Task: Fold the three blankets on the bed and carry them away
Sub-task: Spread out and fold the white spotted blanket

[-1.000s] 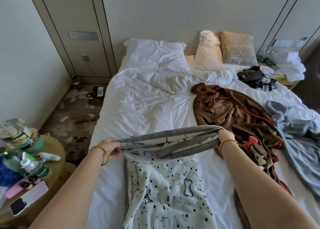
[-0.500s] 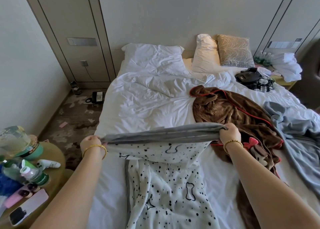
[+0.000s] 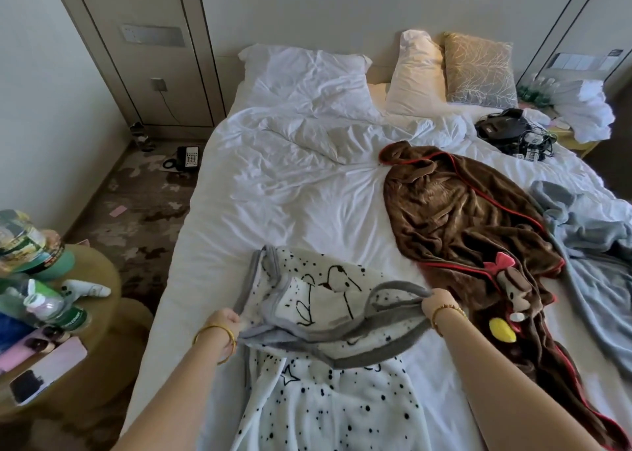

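A white blanket with black spots and a grey trim (image 3: 328,402) lies at the near edge of the bed (image 3: 273,211), its top end lifted and loosely bunched. My left hand (image 3: 227,324) grips the grey edge on the left. My right hand (image 3: 439,302) pinches the grey edge on the right. To the right, a crumpled brown blanket with red piping and a cartoon figure (image 3: 455,218) is spread over the sheet. A light blue blanket (image 3: 595,252) lies rumpled at the bed's right side.
White pillows (image 3: 307,74) and a patterned cushion (image 3: 478,71) sit at the headboard. A black device with cables (image 3: 509,131) lies on the far right of the bed. A round side table (image 3: 92,314) with bottles and phones stands at left. A telephone (image 3: 186,156) lies on the carpet.
The spotted blanket's stretched top edge has gone slack and dropped toward the bed. My hands have come closer together and lower, and the blanket's dog-face print now shows.
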Available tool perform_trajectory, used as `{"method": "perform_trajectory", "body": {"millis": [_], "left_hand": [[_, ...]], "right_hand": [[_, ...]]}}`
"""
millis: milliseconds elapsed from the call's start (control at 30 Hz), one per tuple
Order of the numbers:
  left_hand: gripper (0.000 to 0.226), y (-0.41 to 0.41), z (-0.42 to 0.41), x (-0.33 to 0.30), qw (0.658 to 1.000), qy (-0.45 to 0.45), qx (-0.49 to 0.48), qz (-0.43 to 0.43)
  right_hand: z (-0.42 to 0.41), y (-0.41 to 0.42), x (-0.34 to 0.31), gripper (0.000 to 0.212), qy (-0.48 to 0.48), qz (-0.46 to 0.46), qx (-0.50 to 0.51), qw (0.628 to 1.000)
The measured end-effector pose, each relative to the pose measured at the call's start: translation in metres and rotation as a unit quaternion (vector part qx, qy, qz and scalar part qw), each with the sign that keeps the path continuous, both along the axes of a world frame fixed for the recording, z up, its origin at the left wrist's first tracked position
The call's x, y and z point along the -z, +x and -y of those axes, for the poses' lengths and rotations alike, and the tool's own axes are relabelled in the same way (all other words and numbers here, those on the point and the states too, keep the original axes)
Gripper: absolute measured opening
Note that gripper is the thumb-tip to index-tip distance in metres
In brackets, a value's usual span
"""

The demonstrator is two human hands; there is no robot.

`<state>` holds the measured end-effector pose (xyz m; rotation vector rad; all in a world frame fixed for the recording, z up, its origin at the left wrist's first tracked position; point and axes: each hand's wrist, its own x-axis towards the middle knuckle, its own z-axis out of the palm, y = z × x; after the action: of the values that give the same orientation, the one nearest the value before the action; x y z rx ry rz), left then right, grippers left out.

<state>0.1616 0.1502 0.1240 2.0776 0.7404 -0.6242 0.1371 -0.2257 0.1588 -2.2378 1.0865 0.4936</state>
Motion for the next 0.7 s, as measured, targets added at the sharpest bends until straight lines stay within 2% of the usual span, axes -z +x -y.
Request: {"method": "perform_trajectory", "body": {"millis": [67,100,200,267,367,467,533,633,700], "left_hand": [[0.024,-0.012,0.004,0.016,0.999,0.031,0.019,0.004],[0.025,-0.017,0.007,0.022,0.999,0.029,0.017,0.004],[0.031,-0.027,0.016,0.038,0.996,-0.058,-0.065,-0.017],[0.050,-0.033,0.020,0.042,0.981,-0.139,-0.129,-0.028],[0.070,-0.041,0.020,0.042,0.966,-0.200,-0.157,-0.048],[0.053,-0.050,0.012,0.041,0.968,-0.201,-0.143,-0.042],[0.039,-0.056,0.005,0.040,0.981,-0.152,-0.119,0.009],[0.040,-0.066,-0.003,0.039,0.987,-0.088,-0.087,0.103],[0.039,-0.070,-0.002,0.037,0.985,-0.100,-0.093,0.104]], "right_hand": [[-0.014,-0.022,0.029,0.034,-0.024,-0.100,-0.081,0.991],[-0.027,-0.029,0.040,0.038,-0.033,-0.115,-0.106,0.987],[-0.081,-0.035,0.067,0.046,0.013,-0.073,-0.170,0.983],[-0.124,-0.034,0.076,0.043,0.098,-0.043,-0.220,0.970],[-0.183,-0.038,0.088,0.045,0.185,-0.031,-0.281,0.941],[-0.219,-0.048,0.100,0.051,0.199,-0.053,-0.286,0.936],[-0.230,-0.056,0.107,0.047,0.186,-0.050,-0.261,0.946],[-0.243,-0.066,0.111,0.058,0.160,-0.038,-0.253,0.954],[-0.250,-0.070,0.111,0.051,0.126,-0.026,-0.275,0.953]]}}
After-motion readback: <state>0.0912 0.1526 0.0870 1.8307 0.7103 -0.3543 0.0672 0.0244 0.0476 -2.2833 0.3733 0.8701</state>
